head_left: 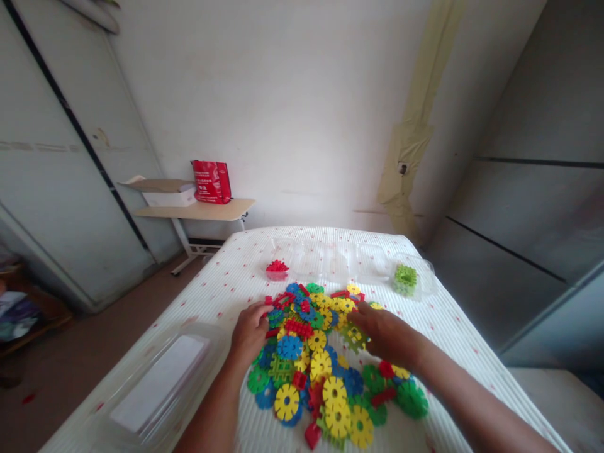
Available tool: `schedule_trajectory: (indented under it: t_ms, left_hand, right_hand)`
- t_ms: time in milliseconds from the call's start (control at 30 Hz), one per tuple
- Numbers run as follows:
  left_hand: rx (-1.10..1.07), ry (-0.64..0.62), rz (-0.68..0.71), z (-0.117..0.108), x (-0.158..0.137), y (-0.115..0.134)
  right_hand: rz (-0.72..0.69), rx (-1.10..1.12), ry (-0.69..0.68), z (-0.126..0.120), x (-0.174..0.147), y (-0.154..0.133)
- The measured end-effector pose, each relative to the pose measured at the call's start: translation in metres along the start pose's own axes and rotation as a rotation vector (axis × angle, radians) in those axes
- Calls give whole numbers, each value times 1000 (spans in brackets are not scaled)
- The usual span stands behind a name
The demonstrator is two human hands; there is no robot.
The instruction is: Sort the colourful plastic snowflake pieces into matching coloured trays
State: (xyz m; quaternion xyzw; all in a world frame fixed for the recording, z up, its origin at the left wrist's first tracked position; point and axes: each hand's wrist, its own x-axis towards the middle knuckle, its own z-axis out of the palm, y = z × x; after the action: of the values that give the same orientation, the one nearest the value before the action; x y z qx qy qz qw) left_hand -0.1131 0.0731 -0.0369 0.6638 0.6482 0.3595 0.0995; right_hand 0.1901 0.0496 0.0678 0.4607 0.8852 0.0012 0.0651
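A pile of plastic building pieces point(321, 362) in red, yellow, blue and green is spread over the bed: notched discs, red blocks and square lattice pieces. At the pile's left edge is my left hand point(250, 326), fingers bent and a little apart from the thumb. A small red block point(268, 300) lies right by its fingertips. My right hand point(382, 330) reaches over the right side of the pile. Its fingers and thumb close about a light green square piece point(353, 336), with part of the grip hidden.
Behind the pile stands a clear compartment tray point(321, 261), with red pieces point(277, 269) at its left end and light green squares point(406, 277) at its right. A clear plastic lid point(160, 384) lies at left. Beyond are a small table point(207, 211) and red bag point(211, 181).
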Motion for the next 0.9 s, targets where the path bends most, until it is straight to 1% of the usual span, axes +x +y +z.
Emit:
schedule_trajectory:
  t_ms: [67, 167, 267, 367, 433, 500, 633, 700, 733, 800, 900]
  left_hand:
    - [2, -8, 1, -1, 0, 1]
    - [5, -15, 0, -1, 0, 1]
    - [0, -6, 6, -1, 0, 1]
    - [-2, -4, 6, 0, 0, 1]
    - [0, -12, 3, -1, 0, 1]
    - [2, -12, 0, -1, 0, 1]
    - [-3, -8, 3, -1, 0, 2]
    - [-8, -9, 6, -1, 0, 2]
    - [-10, -8, 6, -1, 0, 2]
    - [-11, -6, 3, -1, 0, 2]
    - [-16, -7, -1, -1, 0, 2]
  right_hand:
    - [43, 63, -7, -9, -3, 6]
    - [41, 170, 1, -12, -3, 11]
    - [46, 263, 14, -5, 0, 11]
    - [15, 428, 46, 5, 5, 14]
    - [2, 573, 90, 11, 7, 18]
    - [19, 739, 101, 15, 7, 24]
    - [47, 1221, -4, 15, 3, 31]
    - [58, 1416, -9, 13, 1, 31]
    - [64, 1478, 1, 12, 1, 31]
    - [68, 1535, 18, 11, 0, 30]
    - [69, 1478, 35, 10, 0, 33]
